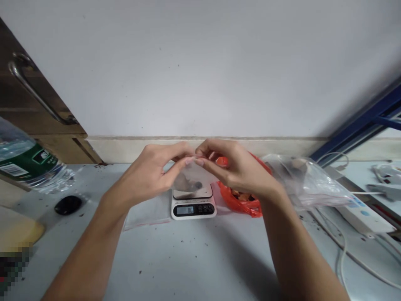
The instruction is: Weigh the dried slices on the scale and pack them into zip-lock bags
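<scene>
Between my hands hangs a small clear plastic bag with a few dark pieces at its bottom. Its top edge is pinched by my left hand and my right hand, whose fingertips meet at the middle. Below and behind the bag stands a white digital scale, its display reading about 0.0; whether the bag touches the scale's plate I cannot tell. A red plastic bag holding brownish pieces lies open beside my right wrist, partly hidden by that hand.
Flat clear bags lie left of the scale. A large water bottle and a black round object are further left. On the right are a filled clear bag, a white power strip and loose cables. A wall rises behind.
</scene>
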Demonstrator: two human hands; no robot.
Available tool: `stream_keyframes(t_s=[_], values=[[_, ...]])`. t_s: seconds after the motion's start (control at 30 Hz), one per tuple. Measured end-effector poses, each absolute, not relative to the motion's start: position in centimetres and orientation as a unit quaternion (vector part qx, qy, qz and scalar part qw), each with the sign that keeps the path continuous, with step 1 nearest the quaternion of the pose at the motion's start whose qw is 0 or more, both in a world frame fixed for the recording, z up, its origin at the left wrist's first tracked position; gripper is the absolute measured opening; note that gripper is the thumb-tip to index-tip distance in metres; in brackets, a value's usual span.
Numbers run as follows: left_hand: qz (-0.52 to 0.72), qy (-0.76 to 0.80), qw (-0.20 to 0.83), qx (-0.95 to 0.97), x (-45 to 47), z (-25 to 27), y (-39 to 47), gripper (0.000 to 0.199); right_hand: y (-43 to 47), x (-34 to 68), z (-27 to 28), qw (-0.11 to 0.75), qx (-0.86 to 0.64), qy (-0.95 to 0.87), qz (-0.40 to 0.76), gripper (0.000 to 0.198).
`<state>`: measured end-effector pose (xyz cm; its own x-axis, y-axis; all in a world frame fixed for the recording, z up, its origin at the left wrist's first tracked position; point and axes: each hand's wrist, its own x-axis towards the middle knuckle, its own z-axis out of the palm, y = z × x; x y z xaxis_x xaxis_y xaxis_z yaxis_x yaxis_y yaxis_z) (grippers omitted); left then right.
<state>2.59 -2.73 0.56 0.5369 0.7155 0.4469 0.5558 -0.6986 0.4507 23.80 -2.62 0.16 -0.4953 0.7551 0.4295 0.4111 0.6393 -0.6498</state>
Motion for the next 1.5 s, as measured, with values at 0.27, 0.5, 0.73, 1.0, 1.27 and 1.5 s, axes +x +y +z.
stream_keyframes(t_s=[0.27, 0.5, 0.73, 1.0, 1.27, 1.5], values=[[0.344, 0.343, 0.143, 0.862, 2.1, 1.1, -3.1, 0.015, -2.4, 24.4, 0.1, 0.375, -0.314, -0.849, 0.201, 0.025], [0.339, 0.345, 0.159, 0.86, 2.0, 1.0, -2.8, 0.018, -2.9, 24.0, 0.5, 0.366, -0.341, -0.824, 0.265, 0.021], [0.299, 0.344, 0.155, 0.876, 1.9, 1.0, -2.9, 0.024, -2.7, 23.4, 0.0, 0.381, -0.329, -0.828, 0.248, 0.014], [0.283, 0.346, 0.113, 0.887, 1.9, 0.7, -2.8, 0.022, -2.9, 22.4, -0.6, 0.371, -0.352, -0.834, 0.209, 0.015], [0.258, 0.338, 0.112, 0.898, 1.9, 0.7, -3.2, 0.021, -3.2, 22.3, -0.3, 0.356, -0.342, -0.839, 0.23, 0.023], [0.297, 0.359, 0.053, 0.883, 0.3, 1.9, -3.0, 0.025, -2.5, 23.6, 0.0, 0.341, -0.355, -0.838, 0.238, 0.026]])
